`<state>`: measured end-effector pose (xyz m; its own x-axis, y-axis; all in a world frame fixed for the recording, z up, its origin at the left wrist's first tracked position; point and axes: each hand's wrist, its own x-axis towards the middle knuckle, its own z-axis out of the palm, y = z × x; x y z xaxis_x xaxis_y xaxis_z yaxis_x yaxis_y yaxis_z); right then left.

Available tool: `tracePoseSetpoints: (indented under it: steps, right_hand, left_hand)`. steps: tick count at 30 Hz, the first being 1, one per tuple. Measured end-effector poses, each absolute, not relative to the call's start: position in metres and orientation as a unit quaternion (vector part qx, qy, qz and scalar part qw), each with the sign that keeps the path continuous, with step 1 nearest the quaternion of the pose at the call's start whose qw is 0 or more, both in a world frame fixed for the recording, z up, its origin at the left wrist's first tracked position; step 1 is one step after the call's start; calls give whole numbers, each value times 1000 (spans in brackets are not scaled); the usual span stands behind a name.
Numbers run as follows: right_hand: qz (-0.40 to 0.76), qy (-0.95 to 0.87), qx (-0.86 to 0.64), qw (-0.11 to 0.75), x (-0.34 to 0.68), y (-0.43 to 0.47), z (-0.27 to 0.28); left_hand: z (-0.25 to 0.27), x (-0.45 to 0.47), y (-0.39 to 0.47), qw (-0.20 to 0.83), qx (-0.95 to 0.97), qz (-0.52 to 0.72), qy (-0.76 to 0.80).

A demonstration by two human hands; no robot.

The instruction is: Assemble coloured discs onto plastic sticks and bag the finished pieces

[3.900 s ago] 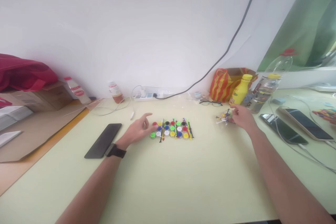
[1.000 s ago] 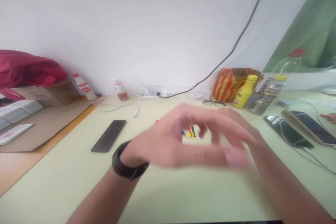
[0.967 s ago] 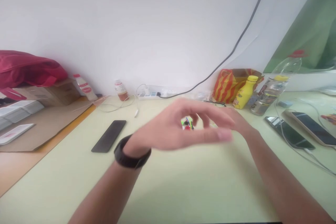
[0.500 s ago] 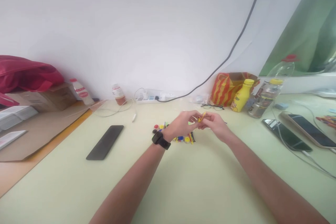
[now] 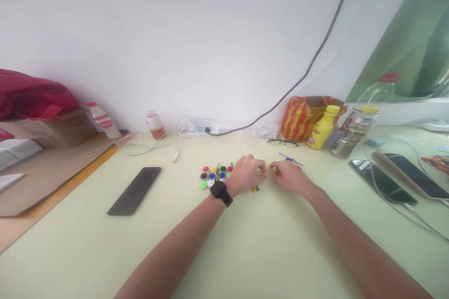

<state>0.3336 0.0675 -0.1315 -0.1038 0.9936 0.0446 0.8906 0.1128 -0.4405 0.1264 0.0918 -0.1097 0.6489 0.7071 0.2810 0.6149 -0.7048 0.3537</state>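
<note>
My left hand (image 5: pixel 247 174), with a black watch (image 5: pixel 220 191) on its wrist, is closed in a pinch above the right part of a group of small coloured discs (image 5: pixel 204 185). A bit of yellow shows at its fingertips. Just to the right, my right hand (image 5: pixel 289 177) is curled low over the table, thumb and finger pressed together; what they hold is too small to make out. Thin coloured sticks (image 5: pixel 217 173) lie among the discs, partly hidden by my left hand. Behind my right hand lies a blue piece with thin arms (image 5: pixel 290 159).
A black phone (image 5: pixel 135 191) lies to the left, with two more phones (image 5: pixel 384 181) and cables at the right. Eyeglasses (image 5: pixel 282 142), a power strip (image 5: pixel 194 131), a yellow bottle (image 5: pixel 323 128), clear bottles (image 5: pixel 351 133) and a striped bag (image 5: pixel 293 119) stand along the wall.
My hands have come apart from the yellow piece they both held and dropped closer to the table. More discs and the blue piece now show.
</note>
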Motion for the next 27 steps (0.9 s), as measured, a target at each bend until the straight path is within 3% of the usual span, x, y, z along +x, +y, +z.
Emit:
tracePoseSetpoints:
  steps: [7, 16, 27]
  right_hand:
    - [29, -711, -688, 140, 359, 66, -111]
    - [66, -721, -688, 53, 385, 64, -111]
    - [79, -703, -697, 115, 384, 66, -107]
  left_hand:
    - [-112, 130, 93, 44, 913, 148, 377]
    - [-119, 129, 85, -1, 937, 155, 312]
    - [-119, 132, 84, -13, 931, 172, 321]
